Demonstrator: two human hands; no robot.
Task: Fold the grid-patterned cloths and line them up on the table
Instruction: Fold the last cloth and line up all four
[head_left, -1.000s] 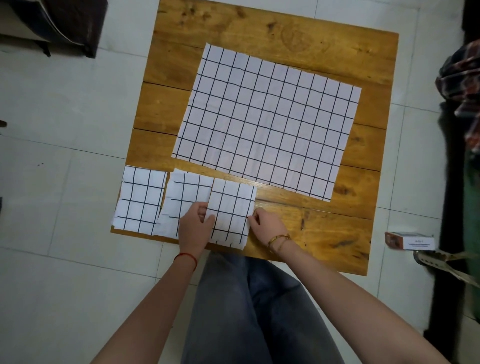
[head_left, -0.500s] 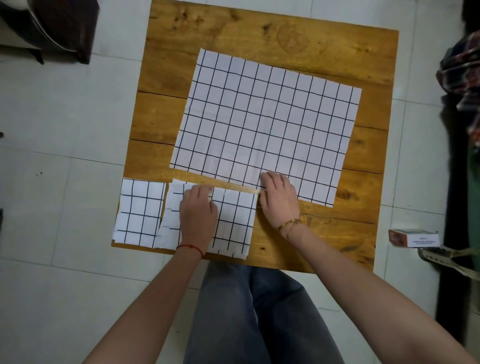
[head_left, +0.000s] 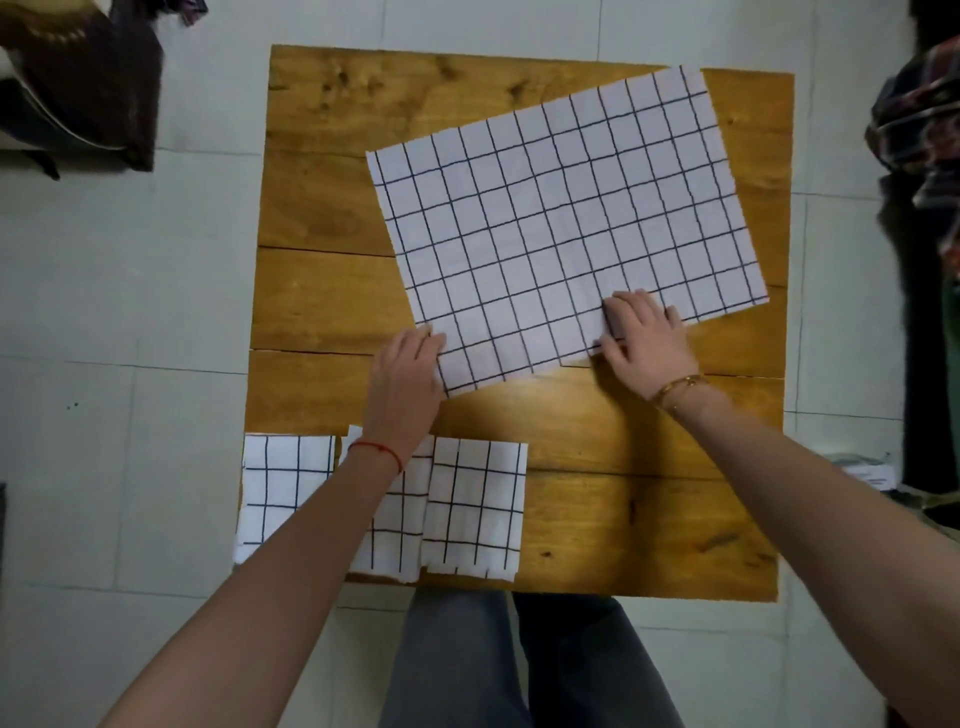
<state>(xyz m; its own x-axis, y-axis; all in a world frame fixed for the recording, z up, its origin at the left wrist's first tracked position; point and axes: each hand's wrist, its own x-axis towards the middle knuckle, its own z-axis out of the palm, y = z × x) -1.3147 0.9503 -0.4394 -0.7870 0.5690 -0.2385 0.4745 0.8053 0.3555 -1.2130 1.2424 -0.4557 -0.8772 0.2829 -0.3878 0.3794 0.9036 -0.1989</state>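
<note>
A large white cloth (head_left: 561, 223) with a black grid lies flat and skewed on the wooden table (head_left: 322, 291). My left hand (head_left: 408, 379) pinches its near left corner. My right hand (head_left: 647, 338) holds its near edge further right. Three folded grid cloths sit in a row along the table's near left edge: the left one (head_left: 283, 488), the middle one (head_left: 397, 530) partly under my left forearm, and the right one (head_left: 475, 504), which overlaps the middle one.
The table stands on a pale tiled floor. A dark bag (head_left: 88, 78) lies at the far left. Patterned fabric (head_left: 919, 119) hangs at the right edge, and a small box (head_left: 865, 473) lies on the floor by the table's right side. My legs (head_left: 519, 665) are below the near edge.
Both hands left the folded cloths and took the large cloth's near edge. The large cloth has turned and shifted toward the table's right side.
</note>
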